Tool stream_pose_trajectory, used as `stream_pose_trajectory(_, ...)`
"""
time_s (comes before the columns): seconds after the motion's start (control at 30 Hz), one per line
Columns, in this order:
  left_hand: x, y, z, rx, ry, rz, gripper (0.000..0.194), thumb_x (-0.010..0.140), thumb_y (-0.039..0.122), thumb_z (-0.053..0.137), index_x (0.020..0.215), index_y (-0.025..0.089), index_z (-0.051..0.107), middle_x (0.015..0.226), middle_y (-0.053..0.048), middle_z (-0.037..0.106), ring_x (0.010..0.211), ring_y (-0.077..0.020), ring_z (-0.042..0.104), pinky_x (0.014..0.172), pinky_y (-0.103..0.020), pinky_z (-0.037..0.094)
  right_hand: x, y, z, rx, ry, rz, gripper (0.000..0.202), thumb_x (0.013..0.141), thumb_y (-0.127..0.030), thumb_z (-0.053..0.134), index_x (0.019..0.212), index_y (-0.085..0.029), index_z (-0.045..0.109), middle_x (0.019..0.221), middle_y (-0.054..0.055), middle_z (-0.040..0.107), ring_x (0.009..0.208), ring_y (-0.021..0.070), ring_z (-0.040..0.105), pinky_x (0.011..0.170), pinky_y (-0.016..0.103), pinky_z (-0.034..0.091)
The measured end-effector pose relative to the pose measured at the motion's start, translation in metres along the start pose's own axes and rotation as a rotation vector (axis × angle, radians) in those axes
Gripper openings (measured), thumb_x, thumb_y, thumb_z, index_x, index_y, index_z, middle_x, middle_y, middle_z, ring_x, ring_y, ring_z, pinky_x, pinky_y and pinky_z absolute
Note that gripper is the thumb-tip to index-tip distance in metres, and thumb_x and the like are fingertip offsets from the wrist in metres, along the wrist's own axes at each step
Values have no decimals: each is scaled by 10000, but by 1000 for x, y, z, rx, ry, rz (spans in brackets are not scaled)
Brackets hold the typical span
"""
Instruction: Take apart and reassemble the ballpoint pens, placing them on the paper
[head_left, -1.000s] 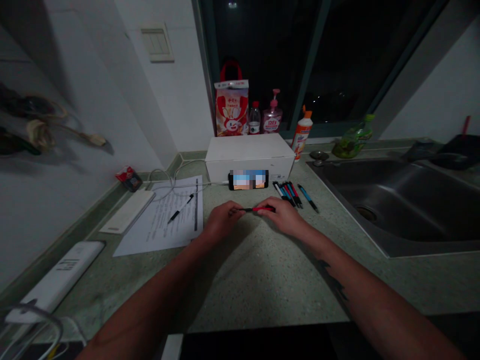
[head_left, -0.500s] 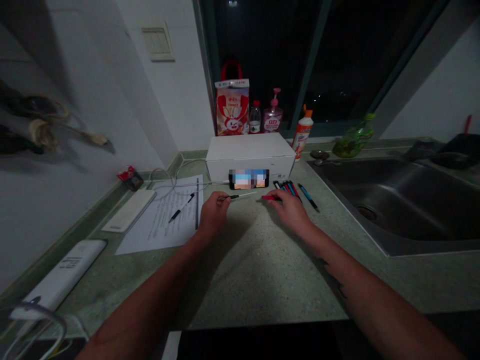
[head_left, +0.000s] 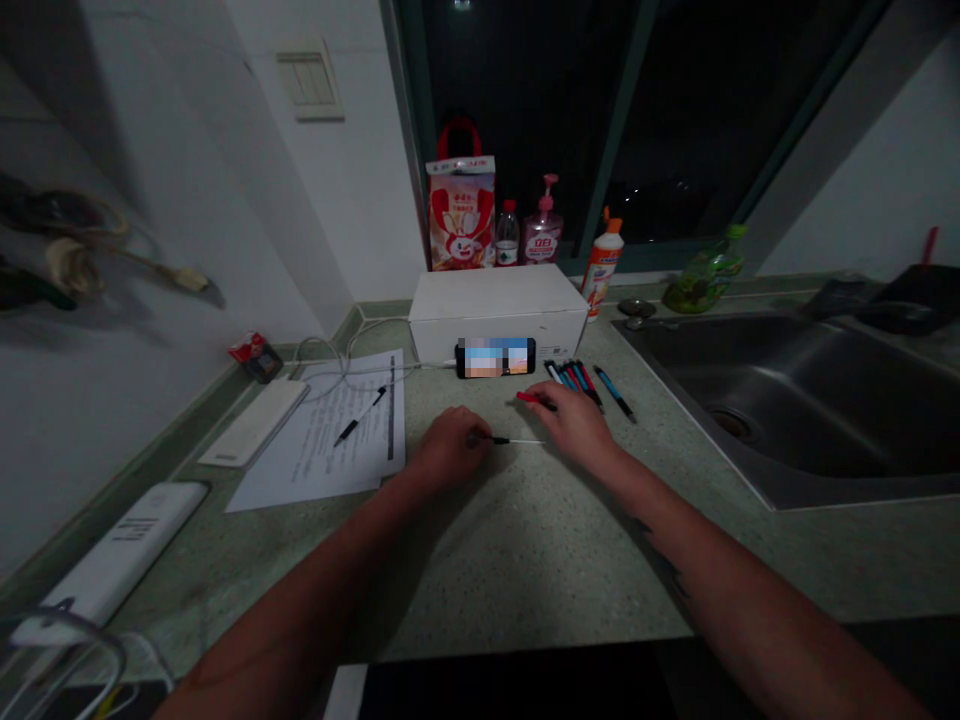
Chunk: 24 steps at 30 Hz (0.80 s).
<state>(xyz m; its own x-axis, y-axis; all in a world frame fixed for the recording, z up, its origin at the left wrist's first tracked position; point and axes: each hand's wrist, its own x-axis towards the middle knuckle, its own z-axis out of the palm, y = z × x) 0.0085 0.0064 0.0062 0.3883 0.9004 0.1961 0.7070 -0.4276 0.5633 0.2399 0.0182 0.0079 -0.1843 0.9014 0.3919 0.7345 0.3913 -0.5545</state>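
Note:
My left hand [head_left: 454, 442] is closed on a pen part with a dark grip [head_left: 498, 440]; a thin pale refill-like rod sticks out of it to the right. Its tip reaches close to my right hand [head_left: 576, 424], whose fingers pinch a red pen part [head_left: 528, 397], partly hidden by the fingers. Just behind my right hand lies a group of several pens [head_left: 576, 376] in red, blue, black and white. A separate blue pen [head_left: 613, 393] rests to the right of them.
A phone [head_left: 495, 358] leans against a white box [head_left: 499, 300]. Printed paper [head_left: 315, 450] with a black-and-white pen [head_left: 360, 416] on it lies left. Beyond are a white power bank-like slab [head_left: 255, 420], cables and a power strip [head_left: 120, 550]. A metal sink [head_left: 817, 400] is at right.
My left hand has moved right and toward me with the dark pen part, turning over somewhat. My right hand has shifted slightly left, still pinching the red pen part.

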Motion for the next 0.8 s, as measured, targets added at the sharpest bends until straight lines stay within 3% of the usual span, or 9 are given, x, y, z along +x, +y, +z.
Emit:
stream_pose_trajectory(0.23,0,4,4,-130,85,-110,262,831,240,723,1091,211,709,967,-45,734,871,-200,662,807,-342,516,-3,-20,1,-201,-93,-317,138,972,-230,636,1052,-229,750,1023,75,721,988,237,622,879,361,454)
stream_pose_trajectory(0.47,1,11,5,-333,23,-171,176,863,207,662,1019,204,742,939,-33,786,841,-197,708,781,-322,535,-4,-28,2,-365,-70,-484,187,972,-189,628,1110,-232,746,1065,80,709,1013,256,587,888,392,435)
stream_pose_trajectory(0.57,2,8,6,-352,32,-192,174,861,208,650,1000,222,753,938,-28,794,854,-197,718,806,-328,542,-4,-29,2,-328,-64,-421,171,986,-227,616,1092,-235,750,1048,79,716,999,253,605,878,388,448)
stream_pose_trajectory(0.7,3,2,5,-318,65,-196,177,908,247,606,998,226,757,922,-32,794,866,-195,718,819,-326,536,-5,-27,3,-182,-111,-230,212,1021,-282,566,1135,-234,738,1030,63,746,978,233,655,864,364,481)
stream_pose_trajectory(0.8,4,-1,3,-176,71,-164,187,928,261,591,996,225,762,959,-53,784,919,-213,703,860,-349,523,-5,-22,7,-136,-127,-82,248,1037,-292,533,1171,-226,730,1076,67,758,994,227,674,854,347,494)
